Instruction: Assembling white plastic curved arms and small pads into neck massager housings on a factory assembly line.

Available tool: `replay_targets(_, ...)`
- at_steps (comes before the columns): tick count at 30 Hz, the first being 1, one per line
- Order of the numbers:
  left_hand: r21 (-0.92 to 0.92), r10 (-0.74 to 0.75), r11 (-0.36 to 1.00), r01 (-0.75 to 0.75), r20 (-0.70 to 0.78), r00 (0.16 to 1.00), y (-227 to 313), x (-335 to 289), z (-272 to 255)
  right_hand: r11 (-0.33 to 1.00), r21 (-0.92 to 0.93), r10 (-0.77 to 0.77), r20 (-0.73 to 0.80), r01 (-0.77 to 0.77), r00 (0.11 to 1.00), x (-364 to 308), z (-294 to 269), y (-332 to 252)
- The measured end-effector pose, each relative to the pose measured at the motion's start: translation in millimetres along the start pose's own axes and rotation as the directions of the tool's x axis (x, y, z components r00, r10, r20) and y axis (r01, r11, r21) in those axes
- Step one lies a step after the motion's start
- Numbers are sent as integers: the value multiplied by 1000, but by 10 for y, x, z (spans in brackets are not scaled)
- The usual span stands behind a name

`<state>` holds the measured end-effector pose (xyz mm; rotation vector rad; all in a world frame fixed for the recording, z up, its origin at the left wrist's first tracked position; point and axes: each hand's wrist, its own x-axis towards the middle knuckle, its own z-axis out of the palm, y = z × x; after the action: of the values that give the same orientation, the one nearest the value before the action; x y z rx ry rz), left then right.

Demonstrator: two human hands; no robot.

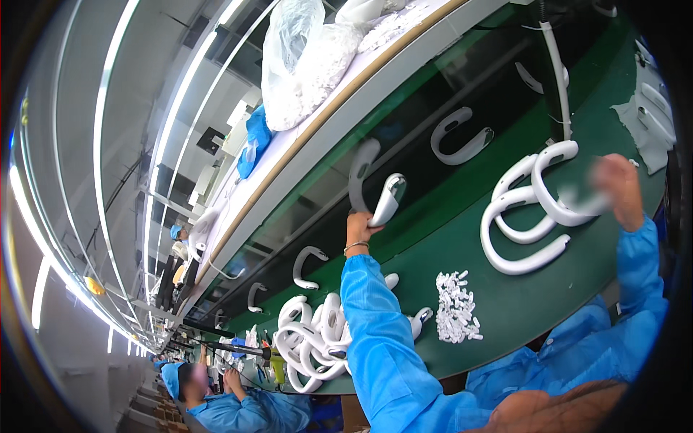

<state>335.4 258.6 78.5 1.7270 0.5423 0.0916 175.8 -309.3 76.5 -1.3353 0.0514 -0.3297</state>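
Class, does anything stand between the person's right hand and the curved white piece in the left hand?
Yes: in this view, a cluster of white U-shaped bands on the green bench lies between the right hand and the curved white piece gripped by the left hand. Whether there is room above them is unclear.

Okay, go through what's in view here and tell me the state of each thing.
Left hand: closed on a white band.
Right hand: blurred, grip unclear.
Bands by right hand: overlapping.
Bands at left: heaped.
Small parts: loose in a pile.
Clear bag: bulging.
Blue bag: crumpled.
Ceiling lights: lit.
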Motion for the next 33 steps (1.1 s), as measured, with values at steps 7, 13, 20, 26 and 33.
replay_targets(7, -233, 245, 955, -183, 273, 930, 2, -1440, 1065, 930, 291, 127, 314, -223, 941, -345, 1051, 71)
replay_targets(13, -482, 286, 875, -36, 456, 842, -196, -2891, 1489, 853, 327, 188, 535, -407, 824, -650, 1445, 163)
replay_targets(20, -610, 452, 779, -149, 380, 807, -545, -3516, 1732, 986, 76, 93, 469, -145, 878, -1299, 1233, -218)
replay_targets(26, -612, 439, 782, -119, 407, 801, -545, -3776, 1709, 975, 172, 62, 393, -140, 917, -1378, 1071, -147)
replay_targets(33, -631, 405, 773, -56, 424, 810, -789, -3791, 1730, 992, -8, -112, 419, 127, 901, -1538, 1020, -446)
